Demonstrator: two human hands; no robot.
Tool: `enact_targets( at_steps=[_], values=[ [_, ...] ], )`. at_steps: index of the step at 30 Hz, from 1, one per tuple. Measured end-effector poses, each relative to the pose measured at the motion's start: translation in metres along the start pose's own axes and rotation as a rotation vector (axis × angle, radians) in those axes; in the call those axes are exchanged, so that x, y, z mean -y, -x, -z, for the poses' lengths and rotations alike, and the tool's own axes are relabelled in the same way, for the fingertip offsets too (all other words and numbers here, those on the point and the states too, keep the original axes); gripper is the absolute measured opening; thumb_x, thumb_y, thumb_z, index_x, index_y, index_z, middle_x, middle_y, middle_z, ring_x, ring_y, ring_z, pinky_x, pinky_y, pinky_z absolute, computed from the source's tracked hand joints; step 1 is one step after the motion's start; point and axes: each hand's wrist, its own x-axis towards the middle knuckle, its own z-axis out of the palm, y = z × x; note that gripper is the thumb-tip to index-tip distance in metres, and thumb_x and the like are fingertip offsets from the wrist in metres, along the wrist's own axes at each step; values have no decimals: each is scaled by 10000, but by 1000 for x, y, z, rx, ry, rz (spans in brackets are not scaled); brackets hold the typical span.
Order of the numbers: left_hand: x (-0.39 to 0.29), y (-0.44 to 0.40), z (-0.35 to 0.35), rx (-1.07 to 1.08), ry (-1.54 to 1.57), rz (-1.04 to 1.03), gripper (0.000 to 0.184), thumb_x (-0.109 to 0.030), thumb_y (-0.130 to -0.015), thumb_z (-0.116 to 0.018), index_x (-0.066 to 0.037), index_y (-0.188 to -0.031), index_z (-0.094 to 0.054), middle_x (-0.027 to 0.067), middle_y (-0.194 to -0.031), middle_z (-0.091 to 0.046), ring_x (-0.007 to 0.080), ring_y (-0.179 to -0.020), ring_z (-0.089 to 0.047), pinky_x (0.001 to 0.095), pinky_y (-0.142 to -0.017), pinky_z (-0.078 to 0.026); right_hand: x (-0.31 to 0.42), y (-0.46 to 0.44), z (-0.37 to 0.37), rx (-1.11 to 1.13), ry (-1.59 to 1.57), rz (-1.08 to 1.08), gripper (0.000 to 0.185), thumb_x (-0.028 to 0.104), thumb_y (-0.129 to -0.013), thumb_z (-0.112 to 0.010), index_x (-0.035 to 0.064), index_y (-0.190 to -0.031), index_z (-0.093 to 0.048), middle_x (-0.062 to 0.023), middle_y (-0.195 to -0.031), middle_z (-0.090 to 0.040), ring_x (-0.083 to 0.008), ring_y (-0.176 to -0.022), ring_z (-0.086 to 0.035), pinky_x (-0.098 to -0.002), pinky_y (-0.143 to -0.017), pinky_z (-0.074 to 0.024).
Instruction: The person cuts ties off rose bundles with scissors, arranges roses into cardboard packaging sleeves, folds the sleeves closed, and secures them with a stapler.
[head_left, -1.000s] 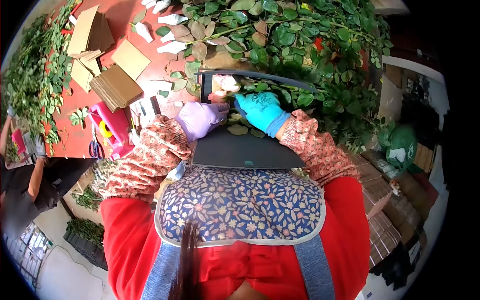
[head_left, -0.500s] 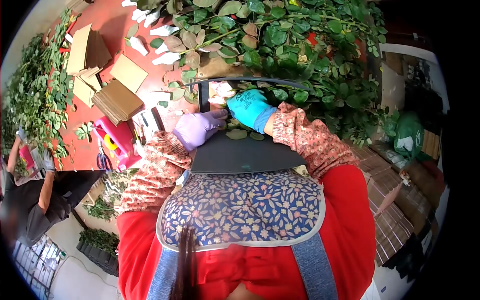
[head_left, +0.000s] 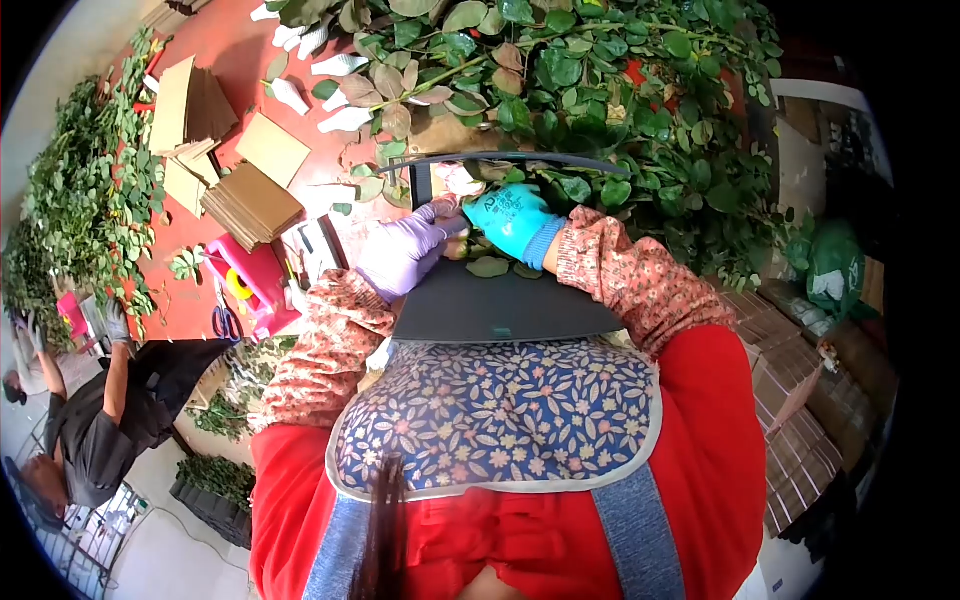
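My left hand (head_left: 405,252), in a lavender glove, has its fingers curled against the pale pink rose heads at the left end of a black stand. My right hand (head_left: 510,220), in a turquoise glove, is closed round roses just behind the blooms, its fingertips close to the left hand's. One pale pink rose (head_left: 459,180) shows above the fingers, and another bloom partly shows between the hands. Leaves (head_left: 488,267) stick out below the right hand. The black stand's smooth front panel (head_left: 505,312) slopes toward my apron; its thin curved back edge (head_left: 510,158) lies beyond the hands.
Leafy rose stems (head_left: 600,90) cover the far table. White net-sleeved buds (head_left: 345,119) lie left of them. Cardboard sheets (head_left: 252,203), a pink holder (head_left: 258,285) and scissors (head_left: 226,318) sit on the red table (head_left: 190,290). A co-worker (head_left: 110,420) stands at far left.
My left hand has shifted, its fingers reaching farther up against the roses; a bloom now shows between the hands. The right hand stays closed. The whole view has shifted slightly right.
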Motion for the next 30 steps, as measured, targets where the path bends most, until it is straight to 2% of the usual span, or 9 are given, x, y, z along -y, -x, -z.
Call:
enact_targets(
  at_steps=[4, 8, 12, 14, 18, 21, 24, 27, 30],
  values=[
    [1, -6, -1, 98, 2, 44, 431, -37, -839, -648, -155, -1253, -618, 166, -1347, -542, 345, -1089, -623, 373, -892, -521, -9, 1, -13, -158, -34, 97, 235, 158, -830, -618, 112, -1048, -695, -142, -874, -706, -328, -769, -703, -500, -656, -548],
    [-6, -7, 5, 99, -105, 83, 438, -63, -841, -656, -163, -1265, -608, 159, -1388, -517, 343, -1096, -622, 388, -896, -522, -12, 34, 40, 2, 42, 126, 274, 191, -839, -609, 109, -1098, -646, -118, -823, -698, -309, -737, -698, -448, -615, -541],
    [-7, -3, 7, 128, -32, 169, 423, -115, -848, -661, -180, -1264, -613, 95, -1423, -501, 325, -1095, -625, 395, -888, -522, -11, 67, 70, -454, 64, 8, 308, 319, -944, -546, 106, -1160, -598, -97, -670, -650, -293, -587, -649, -441, -492, -480],
    [-7, -4, 10, 153, -99, 151, 419, -145, -851, -655, -192, -1265, -613, 84, -1420, -505, 325, -1082, -628, 401, -877, -526, -25, 44, 51, -208, 118, -93, 411, 163, -871, -548, 85, -1274, -532, -97, -722, -670, -283, -642, -680, -460, -487, -501],
    [5, -1, 1, 104, -109, 92, 409, -159, -847, -650, -195, -1254, -618, 85, -1409, -513, 328, -1067, -631, 409, -866, -530, -33, 28, 33, -226, 238, -90, 430, 119, -877, -518, 74, -1304, -531, -106, -744, -677, -294, -636, -678, -487, -473, -498],
    [6, 0, 0, 102, -145, 77, 422, -132, -840, -634, -191, -1257, -610, 83, -1405, -519, 331, -1062, -633, 417, -858, -530, -38, 31, 39, -151, 135, -76, 412, 115, -873, -514, 71, -1282, -540, -107, -780, -682, -301, -654, -676, -474, -510, -505],
    [7, -2, -2, 74, -142, 59, 446, -106, -835, -617, -195, -1272, -594, 79, -1414, -512, 331, -1053, -634, 393, -845, -534, -39, 52, 45, -374, -139, 25, 307, 141, -869, -556, 74, -1168, -575, -99, -784, -677, -300, -665, -669, -451, -551, -506],
    [8, -4, -1, 113, -89, 178, 449, -39, -815, -603, -179, -1241, -631, 83, -1411, -522, 327, -1058, -634, 337, -848, -537, -29, 63, 50, -178, -132, 148, 177, 226, -858, -655, 80, -897, -562, -101, -763, -658, -333, -689, -650, -456, -581, -489],
    [19, -1, -8, -3, 9, 1, 447, 8, -810, -587, -162, -1219, -653, 90, -1376, -555, 312, -1096, -627, 339, -877, -529, -35, 43, -2, -201, -467, 309, 292, 300, -861, -657, 39, -986, -623, -196, -845, -660, -390, -791, -647, -462, -707, -516]
  ],
)
